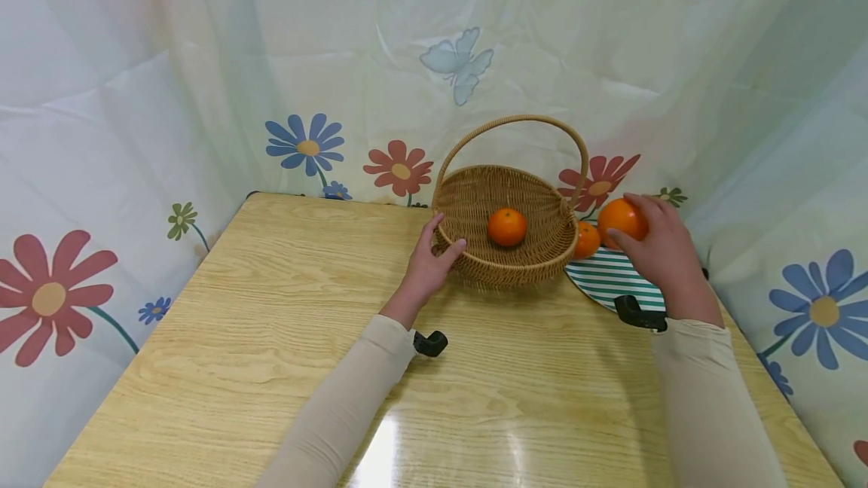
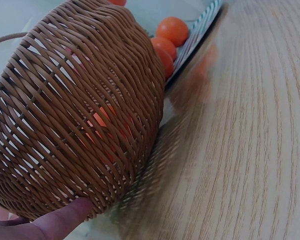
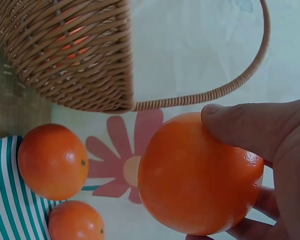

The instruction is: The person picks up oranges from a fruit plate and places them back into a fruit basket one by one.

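A brown wicker basket with an arched handle stands at the back of the table, its opening facing me. One orange fruit lies inside it and shows through the weave in the left wrist view. My left hand grips the basket's left rim, a fingertip pressing the weave. To the right of the basket, my right hand holds a large orange between thumb and fingers, raised above a striped plate. Another orange rests on that plate close beside the basket.
A further orange is on the plate, partly cut off in the right wrist view. The wooden table stretches left and forward. A flower-printed curtain hangs close behind the basket and along both sides.
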`<state>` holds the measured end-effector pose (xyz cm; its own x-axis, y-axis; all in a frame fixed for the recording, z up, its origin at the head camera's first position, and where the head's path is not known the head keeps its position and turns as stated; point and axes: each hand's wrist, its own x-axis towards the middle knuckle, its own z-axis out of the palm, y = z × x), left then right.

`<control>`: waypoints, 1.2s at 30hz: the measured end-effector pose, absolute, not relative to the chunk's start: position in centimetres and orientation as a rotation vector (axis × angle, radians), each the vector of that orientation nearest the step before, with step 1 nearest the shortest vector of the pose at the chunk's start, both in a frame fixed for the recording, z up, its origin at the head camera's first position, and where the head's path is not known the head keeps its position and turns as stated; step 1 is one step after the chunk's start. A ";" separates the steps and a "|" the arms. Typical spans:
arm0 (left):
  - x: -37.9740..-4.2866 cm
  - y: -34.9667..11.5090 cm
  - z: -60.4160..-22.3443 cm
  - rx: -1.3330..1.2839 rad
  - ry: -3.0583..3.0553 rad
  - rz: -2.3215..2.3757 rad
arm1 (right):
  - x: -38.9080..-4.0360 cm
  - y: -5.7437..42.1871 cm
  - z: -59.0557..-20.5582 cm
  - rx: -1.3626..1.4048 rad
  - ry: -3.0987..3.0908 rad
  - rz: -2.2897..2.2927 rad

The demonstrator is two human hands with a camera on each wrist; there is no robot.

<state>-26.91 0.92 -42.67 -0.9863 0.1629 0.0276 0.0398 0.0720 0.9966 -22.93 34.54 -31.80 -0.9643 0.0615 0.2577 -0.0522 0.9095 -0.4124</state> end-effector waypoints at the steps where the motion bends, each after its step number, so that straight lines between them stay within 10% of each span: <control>1: -26.9 0.9 -42.7 0.208 2.231 2.071 | -22.9 34.5 -31.7 -0.003 -2.807 0.615; 36: -27.0 0.9 -42.7 0.223 2.227 2.072 | -22.3 31.0 -30.3 0.131 -2.803 0.616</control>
